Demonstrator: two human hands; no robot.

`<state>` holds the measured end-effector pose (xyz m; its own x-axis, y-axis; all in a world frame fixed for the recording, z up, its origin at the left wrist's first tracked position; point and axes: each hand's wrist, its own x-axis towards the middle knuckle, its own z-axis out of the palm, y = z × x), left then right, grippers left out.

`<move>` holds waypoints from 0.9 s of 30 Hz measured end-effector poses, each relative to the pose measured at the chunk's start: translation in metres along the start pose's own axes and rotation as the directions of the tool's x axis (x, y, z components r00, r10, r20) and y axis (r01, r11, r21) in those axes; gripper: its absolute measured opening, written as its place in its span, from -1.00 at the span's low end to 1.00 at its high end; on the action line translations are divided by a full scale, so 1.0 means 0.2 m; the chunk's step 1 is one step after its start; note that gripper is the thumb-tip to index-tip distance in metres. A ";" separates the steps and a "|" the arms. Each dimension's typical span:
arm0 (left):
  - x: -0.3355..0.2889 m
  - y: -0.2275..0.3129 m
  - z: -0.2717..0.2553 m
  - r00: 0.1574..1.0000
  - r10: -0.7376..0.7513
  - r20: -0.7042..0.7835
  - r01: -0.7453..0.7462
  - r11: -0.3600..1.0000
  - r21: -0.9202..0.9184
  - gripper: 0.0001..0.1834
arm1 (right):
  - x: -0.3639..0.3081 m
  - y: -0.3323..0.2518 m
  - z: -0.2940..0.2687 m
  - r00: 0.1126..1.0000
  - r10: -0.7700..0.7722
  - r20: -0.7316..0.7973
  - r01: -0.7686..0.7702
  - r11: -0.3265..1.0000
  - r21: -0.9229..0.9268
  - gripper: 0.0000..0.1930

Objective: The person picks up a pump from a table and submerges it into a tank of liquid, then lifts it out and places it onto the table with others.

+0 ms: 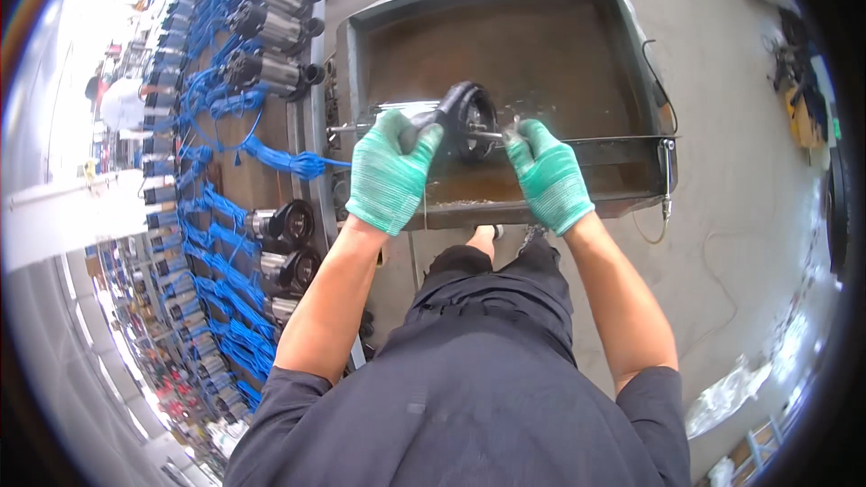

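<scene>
Head camera, looking straight down. A large, shallow metal tray (631, 81) with rusty brown liquid in it fills the upper middle of the view. Two hands in green knit gloves reach over the tray's near rim. The left hand (390, 171) is closed around a black, round motor-like part (467, 117) with a silver cylindrical body, held just above the liquid near the tray's near edge. The right hand (546, 173) sits just right of that part, its fingers pinched on a thin metal rod (490, 134) that sticks out from the part's centre. The hands are a little apart, with the part between them.

Left of the tray runs a long rack (311, 117) loaded with many similar black-and-silver parts (280, 72), too many to count, each trailing bright blue cables (289, 162). Two of them (287, 224) lie close to the tray's near left corner. A thin black cord (651, 63) hangs over the tray's right wall.

Below the tray, the person's dark trousers and one foot (483, 236) show against the grey concrete floor (740, 180). Far left of the tray, another person in a white top (122, 101) stands in the distance. Right of the tray, clutter lies on the floor at the edge of view, too blurred to identify.
</scene>
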<state>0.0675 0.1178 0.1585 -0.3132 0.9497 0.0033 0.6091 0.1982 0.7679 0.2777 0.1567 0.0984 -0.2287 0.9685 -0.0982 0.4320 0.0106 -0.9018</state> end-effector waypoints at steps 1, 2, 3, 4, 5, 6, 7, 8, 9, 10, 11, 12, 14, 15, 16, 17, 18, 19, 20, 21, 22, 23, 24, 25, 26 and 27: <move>-0.03 0.03 0.01 0.998 0.067 -0.006 -0.066 0.996 0.057 -0.63 | -0.03 0.01 0.00 0.997 0.070 0.045 -0.072 0.996 0.056 -0.67; -0.09 0.08 0.00 0.999 0.045 0.017 -0.046 0.998 0.053 -0.63 | -0.05 0.02 0.00 0.986 0.136 0.097 -0.146 0.983 0.108 -0.67; -0.13 0.11 0.01 0.999 0.052 0.008 -0.052 0.996 0.070 -0.62 | -0.07 0.06 -0.01 0.982 0.140 0.126 -0.157 0.978 0.138 -0.67; -0.16 0.13 0.03 0.998 0.057 -0.003 -0.057 0.994 0.089 -0.62 | -0.08 0.11 -0.01 0.977 0.143 0.157 -0.169 0.971 0.169 -0.67; -0.21 0.13 0.05 0.998 0.055 0.007 -0.055 0.993 0.100 -0.63 | -0.11 0.19 0.01 0.973 0.155 0.171 -0.193 0.952 0.237 -0.68; -0.24 0.13 0.09 0.998 0.057 0.019 -0.059 0.993 0.105 -0.63 | -0.12 0.19 -0.02 0.974 0.139 0.180 -0.179 0.958 0.226 -0.68; -0.27 0.14 0.10 0.999 0.005 0.039 -0.008 0.997 0.081 -0.66 | -0.14 0.17 -0.04 0.936 0.227 0.268 -0.304 0.905 0.297 -0.70; -0.30 0.11 0.12 0.999 -0.017 0.047 0.012 0.994 0.105 -0.68 | -0.15 0.17 -0.05 0.882 0.305 0.359 -0.430 0.833 0.349 -0.71; -0.32 0.08 0.17 0.998 -0.010 0.056 0.003 0.992 0.122 -0.69 | -0.17 0.23 -0.04 0.872 0.322 0.368 -0.461 0.795 0.396 -0.75; -0.34 0.05 0.22 0.998 -0.010 0.061 0.001 0.989 0.147 -0.70 | -0.19 0.27 -0.04 0.871 0.313 0.379 -0.456 0.802 0.386 -0.75; -0.35 0.03 0.25 0.997 -0.033 0.064 0.025 0.992 0.120 -0.70 | -0.20 0.31 -0.05 0.845 0.341 0.411 -0.505 0.763 0.404 -0.76; -0.37 0.01 0.29 0.996 -0.038 0.077 0.026 0.988 0.150 -0.70 | -0.21 0.34 -0.06 0.818 0.368 0.442 -0.551 0.721 0.420 -0.77; -0.40 -0.03 0.36 0.994 -0.064 0.084 0.051 0.988 0.149 -0.70 | -0.23 0.42 -0.06 0.803 0.379 0.459 -0.567 0.721 0.398 -0.79; -0.41 -0.08 0.40 0.989 -0.090 0.114 0.074 0.988 0.137 -0.71 | -0.24 0.47 -0.05 0.796 0.399 0.456 -0.581 0.717 0.386 -0.79; -0.43 -0.09 0.44 0.997 -0.011 0.079 0.005 0.997 0.073 -0.71 | -0.24 0.51 -0.05 0.788 0.419 0.451 -0.594 0.712 0.376 -0.79; -0.44 -0.10 0.48 0.995 -0.015 0.103 0.005 0.996 0.093 -0.71 | -0.25 0.54 -0.05 0.781 0.427 0.456 -0.603 0.707 0.370 -0.78; -0.44 -0.09 0.50 0.991 -0.021 0.129 0.006 0.994 0.114 -0.72 | -0.25 0.56 -0.06 0.780 0.425 0.459 -0.601 0.712 0.363 -0.78; -0.45 -0.09 0.49 0.989 -0.037 0.145 0.027 0.997 0.075 -0.72 | -0.25 0.56 -0.07 0.780 0.418 0.466 -0.599 0.714 0.363 -0.77; -0.45 -0.08 0.48 0.990 -0.040 0.136 0.030 0.997 0.073 -0.72 | -0.25 0.57 -0.07 0.780 0.409 0.473 -0.596 0.715 0.365 -0.77; -0.46 -0.08 0.46 0.984 -0.055 0.168 0.048 0.998 0.047 -0.71 | -0.26 0.57 -0.07 0.781 0.406 0.475 -0.594 0.718 0.363 -0.77; -0.46 -0.08 0.43 0.977 -0.070 0.200 0.067 0.998 0.022 -0.70 | -0.26 0.58 -0.08 0.790 0.378 0.483 -0.575 0.729 0.371 -0.76; -0.46 -0.13 0.39 0.966 -0.061 0.250 0.069 0.997 -0.026 -0.66 | -0.26 0.58 -0.08 0.799 0.349 0.490 -0.556 0.739 0.380 -0.76; -0.46 -0.16 0.32 0.969 -0.042 0.243 0.040 0.999 0.009 -0.59 | -0.24 0.61 -0.09 0.800 0.345 0.491 -0.553 0.742 0.380 -0.76; -0.46 -0.22 0.23 0.976 -0.044 0.212 0.028 0.996 0.079 -0.53 | -0.23 0.64 -0.10 0.813 0.331 0.479 -0.512 0.797 0.319 -0.76; -0.47 -0.39 0.17 0.995 0.050 0.081 -0.061 0.989 0.137 -0.49 | -0.24 0.66 -0.11 0.825 0.314 0.470 -0.468 0.846 0.255 -0.75; -0.46 -0.53 0.06 0.992 0.119 0.035 -0.124 0.934 0.335 -0.48 | -0.23 0.62 -0.13 0.816 0.334 0.471 -0.470 0.859 0.204 -0.76</move>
<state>0.0408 0.0126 0.0692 -0.2129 0.9744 0.0728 0.8520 0.1487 0.5019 0.3636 0.1206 0.0016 -0.4535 0.6766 -0.5801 0.3009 -0.4964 -0.8143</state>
